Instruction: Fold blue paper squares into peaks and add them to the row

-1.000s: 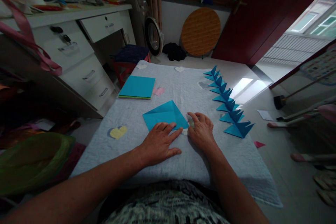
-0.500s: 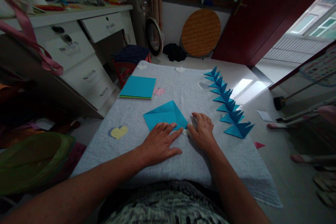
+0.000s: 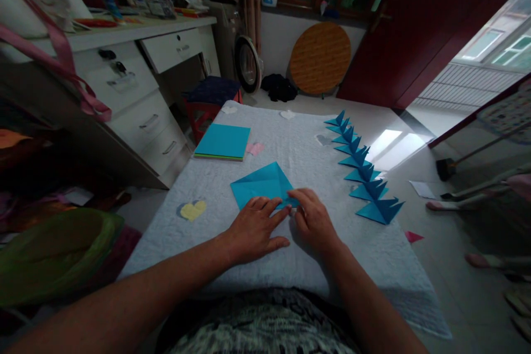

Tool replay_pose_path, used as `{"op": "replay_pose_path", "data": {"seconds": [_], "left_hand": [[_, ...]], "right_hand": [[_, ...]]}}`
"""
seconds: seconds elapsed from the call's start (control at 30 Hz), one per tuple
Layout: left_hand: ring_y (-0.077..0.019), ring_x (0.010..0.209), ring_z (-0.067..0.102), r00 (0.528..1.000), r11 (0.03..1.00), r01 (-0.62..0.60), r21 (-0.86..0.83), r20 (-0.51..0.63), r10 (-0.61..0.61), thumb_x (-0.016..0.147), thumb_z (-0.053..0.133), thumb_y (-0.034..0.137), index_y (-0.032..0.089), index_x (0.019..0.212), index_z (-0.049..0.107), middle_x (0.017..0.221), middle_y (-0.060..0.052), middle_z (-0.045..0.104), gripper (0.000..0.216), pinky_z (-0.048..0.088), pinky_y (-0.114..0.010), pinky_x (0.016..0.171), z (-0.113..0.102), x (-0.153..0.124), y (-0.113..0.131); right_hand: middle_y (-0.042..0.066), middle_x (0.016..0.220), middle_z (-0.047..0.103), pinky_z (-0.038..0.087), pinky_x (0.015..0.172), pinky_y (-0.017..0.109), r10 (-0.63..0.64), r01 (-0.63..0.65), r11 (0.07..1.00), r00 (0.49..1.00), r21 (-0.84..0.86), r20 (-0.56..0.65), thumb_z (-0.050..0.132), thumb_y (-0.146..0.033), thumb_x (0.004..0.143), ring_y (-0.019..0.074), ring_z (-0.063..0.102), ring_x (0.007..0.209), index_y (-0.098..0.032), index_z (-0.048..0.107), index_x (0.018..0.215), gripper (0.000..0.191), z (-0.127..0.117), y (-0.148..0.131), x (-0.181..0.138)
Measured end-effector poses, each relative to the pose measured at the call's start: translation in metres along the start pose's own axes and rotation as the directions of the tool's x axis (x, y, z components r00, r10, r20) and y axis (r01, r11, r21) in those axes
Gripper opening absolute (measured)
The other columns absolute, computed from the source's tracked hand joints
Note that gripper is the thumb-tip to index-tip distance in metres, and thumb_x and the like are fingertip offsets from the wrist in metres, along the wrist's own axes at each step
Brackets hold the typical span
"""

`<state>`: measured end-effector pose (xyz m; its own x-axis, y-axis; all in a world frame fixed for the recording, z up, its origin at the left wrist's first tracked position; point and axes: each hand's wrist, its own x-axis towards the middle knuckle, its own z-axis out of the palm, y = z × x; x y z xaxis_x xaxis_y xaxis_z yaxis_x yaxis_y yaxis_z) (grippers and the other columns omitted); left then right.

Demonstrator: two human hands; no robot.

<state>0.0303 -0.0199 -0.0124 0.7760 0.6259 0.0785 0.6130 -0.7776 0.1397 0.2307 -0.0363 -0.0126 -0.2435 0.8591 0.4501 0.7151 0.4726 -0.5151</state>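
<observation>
A blue sheet of origami paper (image 3: 259, 182) lies on the cloth-covered table in front of me, with creases and folded flaps showing. My left hand (image 3: 257, 229) rests flat over its near edge, fingers stretched out and thumb apart. At the paper's right corner, the bent fingers and thumb of my right hand (image 3: 311, 218) close on it; the fingertips lie over the corner and partly hide it. To the right stands a row of several folded blue paper cranes (image 3: 379, 207). A stack of square origami paper (image 3: 224, 141), blue on top, sits at the back left.
The tablecloth (image 3: 199, 254) carries heart patches. A white desk with drawers (image 3: 145, 119) stands on the left, near a red stool (image 3: 203, 113). A green-lined bin (image 3: 58, 254) is at lower left. Behind are a washing machine (image 3: 228, 33) and a round wooden board (image 3: 320, 58).
My right hand has moved left onto the paper's right corner, its fingers more bent. My left hand stays on the near edge. The whole view has shifted slightly.
</observation>
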Motion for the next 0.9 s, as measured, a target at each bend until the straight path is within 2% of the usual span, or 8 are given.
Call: {"op": "replay_pose_path", "data": {"seconds": [0.07, 0.13, 0.33, 0.47, 0.57, 0.67, 0.77, 0.9], "left_hand": [[-0.0332, 0.121, 0.047, 1.000, 1.000, -0.003, -0.005, -0.003, 0.003, 0.090, 0.053, 0.064, 0.022, 0.143, 0.047, 0.145, -0.012, 0.048, 0.068, 0.036, -0.049, 0.104, -0.001, 0.001, 0.001], [-0.0328, 0.120, 0.048, 1.000, 1.000, -0.005, -0.007, 0.000, 0.005, 0.090, 0.053, 0.065, 0.021, 0.141, 0.049, 0.144, -0.011, 0.049, 0.067, 0.036, -0.049, 0.104, -0.003, 0.000, 0.001], [-0.0309, 0.126, 0.047, 0.999, 0.999, 0.046, 0.004, 0.030, -0.046, 0.092, 0.054, 0.060, 0.017, 0.144, 0.044, 0.144, -0.012, 0.052, 0.069, 0.034, -0.048, 0.106, -0.007, -0.021, -0.005], [-0.0286, 0.126, 0.049, 0.991, 0.991, 0.133, 0.027, 0.017, -0.133, 0.092, 0.056, 0.057, 0.016, 0.141, 0.049, 0.142, -0.010, 0.056, 0.064, 0.033, -0.047, 0.107, -0.012, -0.046, -0.013], [-0.0284, 0.125, 0.051, 0.986, 0.985, 0.163, 0.059, 0.019, -0.164, 0.092, 0.058, 0.055, 0.017, 0.140, 0.051, 0.142, -0.010, 0.057, 0.062, 0.035, -0.046, 0.106, -0.015, -0.063, -0.020], [-0.0287, 0.127, 0.050, 0.986, 0.983, 0.165, 0.083, 0.008, -0.167, 0.091, 0.060, 0.054, 0.018, 0.142, 0.049, 0.144, -0.011, 0.055, 0.064, 0.036, -0.045, 0.107, -0.014, -0.074, -0.026], [-0.0294, 0.129, 0.049, 0.987, 0.982, 0.163, 0.090, -0.013, -0.163, 0.090, 0.062, 0.054, 0.021, 0.145, 0.047, 0.148, -0.011, 0.051, 0.066, 0.037, -0.045, 0.108, -0.011, -0.080, -0.030], [-0.0298, 0.130, 0.049, 0.985, 0.982, 0.171, 0.078, -0.031, -0.169, 0.090, 0.062, 0.053, 0.023, 0.144, 0.048, 0.148, -0.011, 0.050, 0.064, 0.039, -0.046, 0.109, -0.009, -0.081, -0.030]], "right_hand": [[0.009, 0.103, 0.066, 0.049, 0.089, 0.036, -0.038, 0.031, 0.998, 0.992, 0.063, 0.118, 0.044, -0.004, 0.083, 0.0220, 0.058, 0.098, -0.019, 0.063, 0.120, 0.045, 0.004, -0.004, 0.000], [0.009, 0.100, 0.067, 0.049, 0.089, 0.036, -0.018, 0.013, 0.999, 0.985, 0.029, 0.174, 0.045, -0.004, 0.085, 0.0219, 0.058, 0.095, -0.018, 0.065, 0.115, 0.039, 0.007, -0.008, 0.000], [0.007, 0.091, 0.067, 0.045, 0.083, 0.033, 0.059, 0.005, 0.975, 0.957, -0.220, 0.285, 0.049, -0.007, 0.089, 0.0216, 0.057, 0.088, -0.018, 0.068, 0.099, 0.025, 0.005, -0.019, 0.005], [0.009, 0.094, 0.067, 0.043, 0.083, 0.035, 0.117, 0.035, 0.921, 0.925, -0.388, 0.362, 0.049, -0.008, 0.091, 0.0225, 0.058, 0.088, -0.018, 0.069, 0.098, 0.023, 0.003, -0.034, 0.009], [0.011, 0.099, 0.066, 0.042, 0.081, 0.037, 0.166, 0.042, 0.879, 0.906, -0.474, 0.389, 0.050, -0.012, 0.092, 0.0247, 0.058, 0.089, -0.017, 0.067, 0.112, 0.027, 0.004, -0.050, 0.008], [0.014, 0.103, 0.064, 0.042, 0.081, 0.041, 0.160, 0.075, 0.858, 0.901, -0.508, 0.404, 0.054, -0.021, 0.092, 0.0290, 0.057, 0.096, -0.022, 0.051, 0.141, 0.050, 0.008, -0.065, 0.005], [0.016, 0.106, 0.063, 0.042, 0.084, 0.046, 0.158, 0.086, 0.847, 0.902, -0.524, 0.403, 0.056, -0.034, 0.094, 0.0327, 0.055, 0.102, -0.030, 0.048, 0.145, 0.052, 0.013, -0.076, 0.002], [0.021, 0.117, 0.061, 0.040, 0.091, 0.054, 0.186, 0.056, 0.844, 0.903, -0.534, 0.388, 0.059, -0.049, 0.092, 0.0387, 0.052, 0.113, -0.027, 0.054, 0.140, 0.054, 0.019, -0.079, 0.001]]}}
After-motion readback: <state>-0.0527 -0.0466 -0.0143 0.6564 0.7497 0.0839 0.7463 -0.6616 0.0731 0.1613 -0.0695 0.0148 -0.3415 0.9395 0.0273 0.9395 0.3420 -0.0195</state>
